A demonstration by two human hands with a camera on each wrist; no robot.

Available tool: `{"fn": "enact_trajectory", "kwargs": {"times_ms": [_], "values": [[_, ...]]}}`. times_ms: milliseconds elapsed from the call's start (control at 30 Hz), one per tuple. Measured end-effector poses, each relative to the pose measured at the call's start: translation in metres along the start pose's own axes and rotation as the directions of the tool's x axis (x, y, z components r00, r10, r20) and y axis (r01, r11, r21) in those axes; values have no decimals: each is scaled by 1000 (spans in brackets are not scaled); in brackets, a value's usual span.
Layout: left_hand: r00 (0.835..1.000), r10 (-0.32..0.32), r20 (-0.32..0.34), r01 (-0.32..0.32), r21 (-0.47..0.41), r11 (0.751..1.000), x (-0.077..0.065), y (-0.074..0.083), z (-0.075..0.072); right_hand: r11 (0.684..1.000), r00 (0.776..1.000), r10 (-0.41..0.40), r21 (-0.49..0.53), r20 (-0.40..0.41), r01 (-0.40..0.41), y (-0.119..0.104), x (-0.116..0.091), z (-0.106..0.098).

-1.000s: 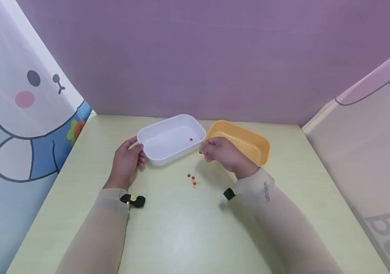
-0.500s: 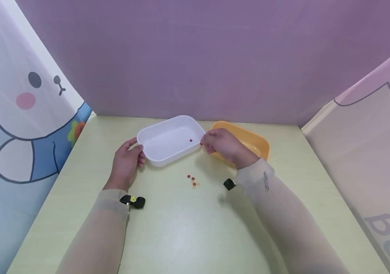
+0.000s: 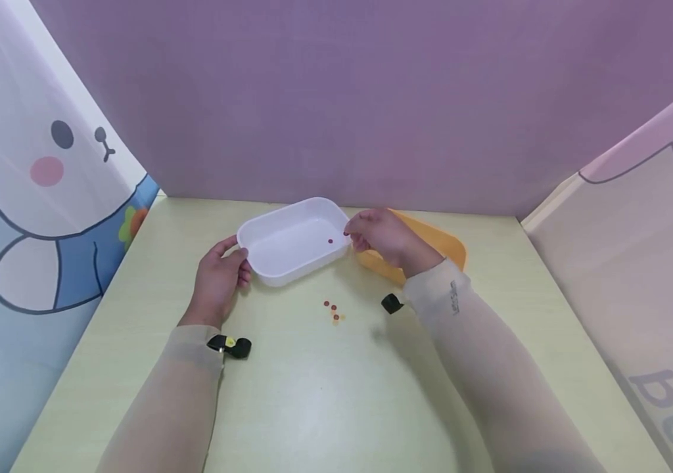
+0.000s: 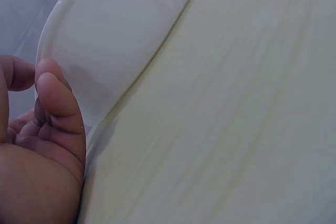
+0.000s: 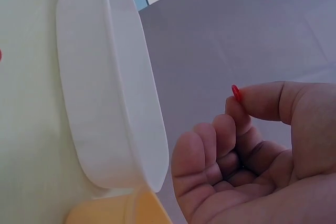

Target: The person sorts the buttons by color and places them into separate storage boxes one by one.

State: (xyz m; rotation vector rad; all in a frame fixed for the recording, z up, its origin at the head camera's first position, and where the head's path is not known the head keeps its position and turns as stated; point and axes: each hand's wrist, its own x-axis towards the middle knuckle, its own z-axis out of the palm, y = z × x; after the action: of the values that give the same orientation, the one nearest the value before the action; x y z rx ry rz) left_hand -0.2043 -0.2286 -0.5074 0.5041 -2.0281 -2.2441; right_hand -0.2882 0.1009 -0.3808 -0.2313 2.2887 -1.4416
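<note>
My left hand (image 3: 217,279) holds the left end of a white rectangular plastic tray (image 3: 277,253), thumb and finger at its rim. A small red disc (image 3: 330,241) lies inside the tray near its right end. Over the tray's right rim, my right hand (image 3: 382,235) pinches another red disc (image 5: 236,93) between thumb and forefinger; the right wrist view shows it on edge at the fingertips. That hand partly covers an orange tray (image 3: 447,247) standing just right of the white one. In the left wrist view, the left thumb (image 4: 59,94) lies against the tray's outer wall.
In front of the trays, a loose group of red discs (image 3: 326,303) and pale yellow discs (image 3: 343,317) lies on the light wooden table (image 3: 289,394). A purple backdrop (image 3: 336,105) rises behind, with printed cloth panels on both sides.
My right hand has risen and moved away from me, from in front of the trays up to the white tray's right rim, still pinching the red disc. The left hand has stayed put.
</note>
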Motion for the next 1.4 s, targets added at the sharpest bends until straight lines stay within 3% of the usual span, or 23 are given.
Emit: {"fn": "enact_trajectory", "kwargs": {"times_ms": [700, 1133, 1400], "values": [[1000, 13, 5, -13, 17, 1000, -4, 5, 2, 999, 999, 31, 33, -18, -31, -13, 26, -6], [1000, 4, 3, -4, 35, 999, -4, 4, -4, 995, 995, 84, -48, -58, -87, -29, 41, -8], [1000, -3, -8, 3, 27, 1000, -7, 6, -3, 995, 995, 83, -43, -58, -86, -37, 49, -5]]}}
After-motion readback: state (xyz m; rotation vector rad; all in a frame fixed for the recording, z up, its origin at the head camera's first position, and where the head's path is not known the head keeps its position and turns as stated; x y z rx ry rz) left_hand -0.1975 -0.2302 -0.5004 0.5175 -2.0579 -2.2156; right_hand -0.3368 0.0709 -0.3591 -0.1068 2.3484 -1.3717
